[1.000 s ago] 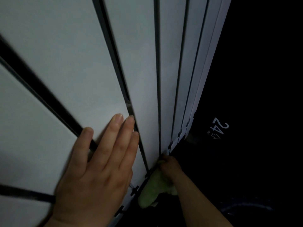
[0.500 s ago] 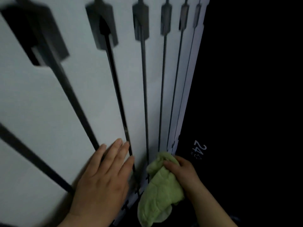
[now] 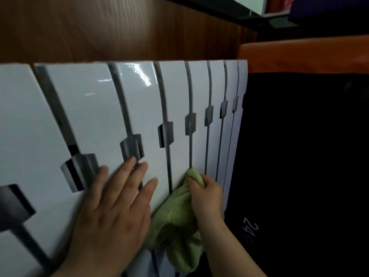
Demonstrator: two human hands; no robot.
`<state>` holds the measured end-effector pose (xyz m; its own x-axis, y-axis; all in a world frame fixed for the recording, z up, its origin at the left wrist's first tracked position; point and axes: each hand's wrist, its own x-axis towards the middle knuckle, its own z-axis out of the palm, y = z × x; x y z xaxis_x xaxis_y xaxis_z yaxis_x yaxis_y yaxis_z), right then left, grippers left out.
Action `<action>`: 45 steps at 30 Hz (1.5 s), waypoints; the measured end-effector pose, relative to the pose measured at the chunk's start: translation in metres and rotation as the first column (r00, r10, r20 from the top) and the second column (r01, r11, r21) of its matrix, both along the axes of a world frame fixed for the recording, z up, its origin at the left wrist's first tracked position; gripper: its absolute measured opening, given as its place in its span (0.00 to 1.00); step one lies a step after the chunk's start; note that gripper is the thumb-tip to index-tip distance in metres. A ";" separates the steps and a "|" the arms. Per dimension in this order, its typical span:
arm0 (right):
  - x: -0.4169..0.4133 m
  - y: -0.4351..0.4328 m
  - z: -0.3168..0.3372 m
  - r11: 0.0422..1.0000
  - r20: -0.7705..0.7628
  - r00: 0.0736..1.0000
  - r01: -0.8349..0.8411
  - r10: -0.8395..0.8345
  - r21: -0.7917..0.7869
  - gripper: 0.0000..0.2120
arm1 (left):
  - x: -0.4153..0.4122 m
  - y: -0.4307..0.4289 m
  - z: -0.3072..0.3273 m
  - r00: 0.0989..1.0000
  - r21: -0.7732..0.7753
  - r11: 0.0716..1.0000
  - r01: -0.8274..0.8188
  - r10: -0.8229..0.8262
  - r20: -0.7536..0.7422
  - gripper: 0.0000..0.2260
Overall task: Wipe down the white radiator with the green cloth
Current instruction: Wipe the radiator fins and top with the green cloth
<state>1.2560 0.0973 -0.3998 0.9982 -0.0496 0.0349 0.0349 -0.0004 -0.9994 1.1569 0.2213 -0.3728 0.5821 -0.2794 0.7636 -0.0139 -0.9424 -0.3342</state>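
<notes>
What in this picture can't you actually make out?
Head view, the only one:
- The radiator: its left end and bottom are cut off by the picture's edges; any dust is lost to blur.
- The radiator face under the left hand and the cloth: covered by them.
- The cloth inside the right hand: hidden by curled fingers.
- The dark panel at right: too dark to identify; its white marking blurs after "24".
</notes>
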 end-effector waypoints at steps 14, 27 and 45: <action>-0.019 0.007 0.095 0.957 0.361 0.901 -0.158 0.241 -0.244 0.10 | -0.008 0.009 0.010 0.995 0.066 0.995 -0.080 0.084 -0.052 0.16; -0.007 -0.005 0.103 0.753 0.247 0.780 -0.386 0.574 -0.533 0.08 | -0.008 0.007 0.015 0.996 0.041 0.997 -0.068 0.070 -0.053 0.15; 0.000 -0.006 0.090 0.459 0.508 0.616 0.253 0.603 -0.852 0.17 | -0.013 0.021 0.035 0.981 0.193 0.963 -0.189 0.195 -0.011 0.19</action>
<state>1.2563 0.0910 -0.3101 0.5761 0.6014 0.5536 0.7673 -0.6313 -0.1126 1.1441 0.2425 -0.3373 0.6608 -0.2981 0.6889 0.1484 -0.8477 -0.5092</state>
